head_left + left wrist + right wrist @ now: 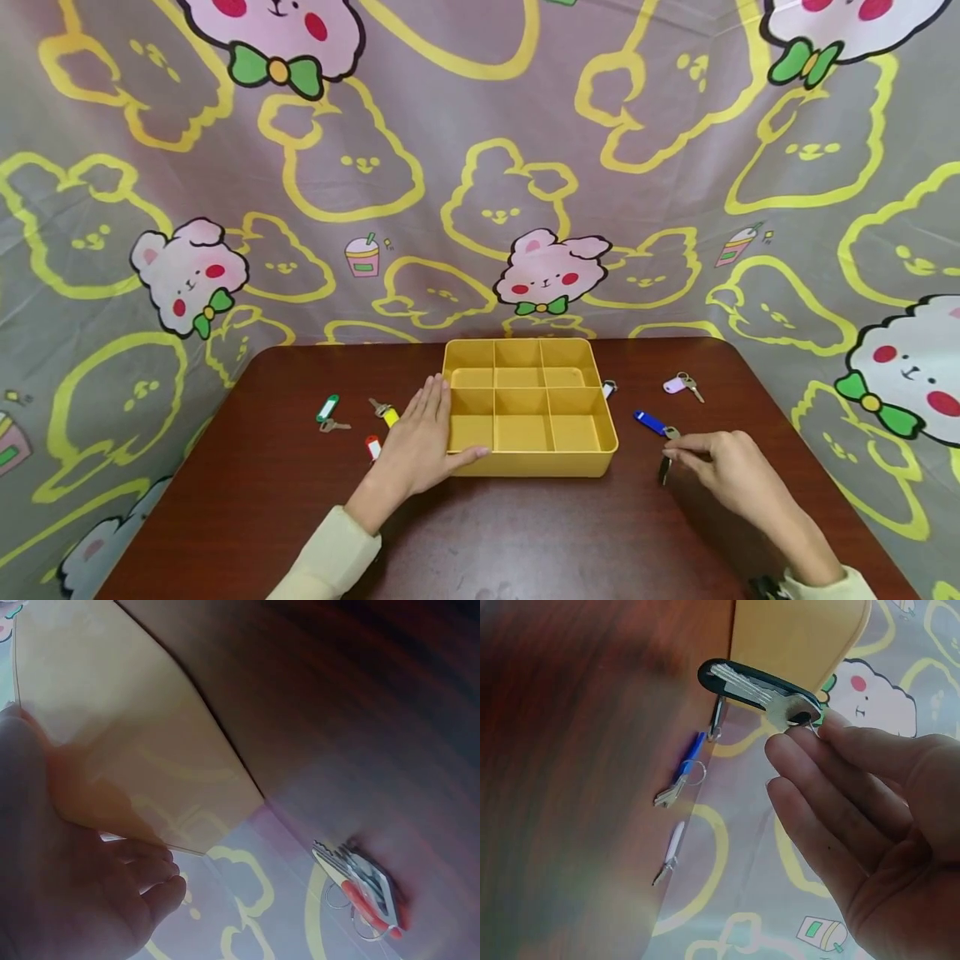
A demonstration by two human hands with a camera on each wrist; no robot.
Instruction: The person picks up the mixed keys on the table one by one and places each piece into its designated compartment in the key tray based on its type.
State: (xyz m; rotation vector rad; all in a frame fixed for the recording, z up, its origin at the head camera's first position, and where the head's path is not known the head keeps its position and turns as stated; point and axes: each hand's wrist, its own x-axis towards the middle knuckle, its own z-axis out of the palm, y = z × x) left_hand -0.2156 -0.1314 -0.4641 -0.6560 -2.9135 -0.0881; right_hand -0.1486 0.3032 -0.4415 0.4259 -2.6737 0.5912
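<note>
Yellow tray (pixel 525 467) centred on table (pixel 525 542), bare wood all along near edge. Left hand (pixel 420 446) flat against tray's left wall, fingers straight, grasping nothing. Right hand (pixel 731 471) near right edge, fingertips (pixel 675 452) pinching black key (pixel 664 468), hanging below them, just beside blue tag (pixel 649 422).

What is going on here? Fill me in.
A person sits at a brown table with a yellow tray of six compartments, all bare. The left hand rests flat against the tray's left side. The right hand pinches a black-tagged key to the tray's right. More tagged keys lie scattered on both sides.
</note>
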